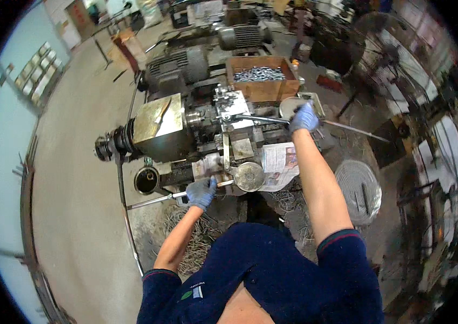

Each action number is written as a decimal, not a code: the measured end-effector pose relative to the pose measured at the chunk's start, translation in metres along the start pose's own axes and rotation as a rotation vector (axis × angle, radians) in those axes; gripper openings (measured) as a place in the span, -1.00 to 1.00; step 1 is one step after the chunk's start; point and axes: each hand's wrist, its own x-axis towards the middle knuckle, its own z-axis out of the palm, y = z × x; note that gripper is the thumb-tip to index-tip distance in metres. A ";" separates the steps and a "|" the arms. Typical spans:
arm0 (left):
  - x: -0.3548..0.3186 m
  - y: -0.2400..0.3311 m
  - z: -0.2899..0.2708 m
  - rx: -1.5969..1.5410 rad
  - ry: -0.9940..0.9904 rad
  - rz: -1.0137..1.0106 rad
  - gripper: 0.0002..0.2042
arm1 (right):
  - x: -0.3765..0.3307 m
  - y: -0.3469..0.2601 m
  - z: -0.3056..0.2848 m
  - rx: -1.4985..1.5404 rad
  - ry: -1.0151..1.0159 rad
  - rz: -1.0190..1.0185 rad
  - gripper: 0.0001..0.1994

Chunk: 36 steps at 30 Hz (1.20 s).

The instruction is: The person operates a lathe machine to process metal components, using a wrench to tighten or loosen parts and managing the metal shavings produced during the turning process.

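My left hand [202, 193], in a blue-grey work glove, is wrapped round a bare metal lever bar [153, 201] at the front of a lathe-like machine. The bar runs on toward a round metal disc [249, 177]. Farther forward on the right, my gloved right hand [304, 117] is closed at the end of a dark lever [264, 119]. This lever reaches left to a shiny clamp block [233, 105] on the machine. Just beyond the right hand sits a pale round dish [292, 107], partly covered by it.
Behind the clamp stands a wooden box [267, 90] of small metal parts. A thin rod [356, 131] sticks out rightward. Newspaper [278, 162] lies beside the disc. A tool rests on the metal housing [158, 119]. Metal shavings [199, 237] and a coiled round mat [358, 191] are below.
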 end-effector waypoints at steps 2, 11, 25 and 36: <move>-0.014 0.005 -0.005 0.008 0.009 -0.059 -0.55 | -0.010 -0.016 -0.011 0.061 0.000 0.272 -0.51; -0.012 -0.002 0.000 -0.107 0.161 0.068 -0.57 | 0.009 -0.005 0.000 0.266 -0.193 0.133 -0.62; -0.016 0.006 -0.007 -0.086 0.070 -0.070 -0.62 | 0.014 -0.016 0.004 0.213 -0.452 0.189 -0.61; -0.010 0.005 -0.009 -0.037 0.085 -0.104 -0.62 | 0.065 -0.003 0.063 0.059 -0.443 0.107 -0.66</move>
